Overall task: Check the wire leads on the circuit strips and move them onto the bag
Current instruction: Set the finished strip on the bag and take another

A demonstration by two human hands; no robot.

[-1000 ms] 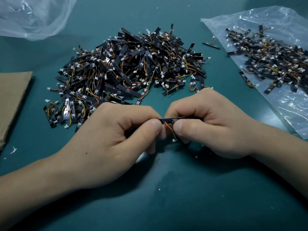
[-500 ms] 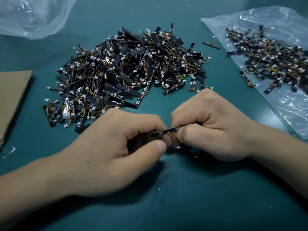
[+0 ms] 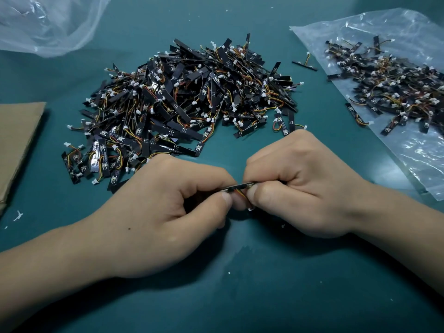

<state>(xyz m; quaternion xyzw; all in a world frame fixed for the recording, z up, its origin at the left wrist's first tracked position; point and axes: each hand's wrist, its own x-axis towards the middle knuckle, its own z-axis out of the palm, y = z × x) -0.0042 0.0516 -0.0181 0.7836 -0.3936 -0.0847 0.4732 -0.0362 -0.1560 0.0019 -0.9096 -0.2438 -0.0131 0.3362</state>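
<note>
Currently: one circuit strip (image 3: 236,187) is held between both hands just above the green table (image 3: 264,296), in front of the main pile (image 3: 182,109). The strip is narrow and black, seen almost edge-on and tilted slightly up to the right. An orange-yellow wire lead (image 3: 242,193) drops from it to a white connector (image 3: 251,208). The left hand (image 3: 165,212) pinches the left end with thumb and forefinger; the right hand (image 3: 300,188) is clenched round the right end. Versus half a second ago: the left thumb is up at the strip, the hands are closer and less of the strip is exposed. Other strips (image 3: 394,87) lie on the bag (image 3: 413,152), far right.
</note>
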